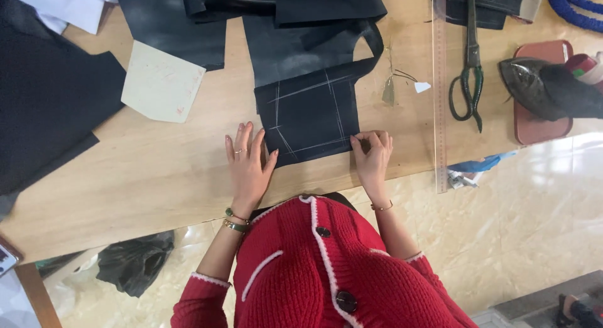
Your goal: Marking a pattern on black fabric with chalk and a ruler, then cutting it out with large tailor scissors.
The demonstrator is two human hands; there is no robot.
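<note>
A dark fabric piece (pixel 311 111) with white chalk lines lies on the wooden table (pixel 144 177) in front of me. My left hand (pixel 247 166) lies flat with fingers spread, its fingertips pressing the piece's lower left corner. My right hand (pixel 373 153) is curled, pinching the piece's lower right edge. I wear a red knitted top with white trim and bracelets on both wrists.
More dark fabric (pixel 50 96) covers the left and top of the table. A pale paper pattern (pixel 162 82) lies at the upper left. A clear ruler (pixel 440 96), scissors (pixel 470 70) and an iron (pixel 546 83) on a red pad (pixel 531 127) sit to the right.
</note>
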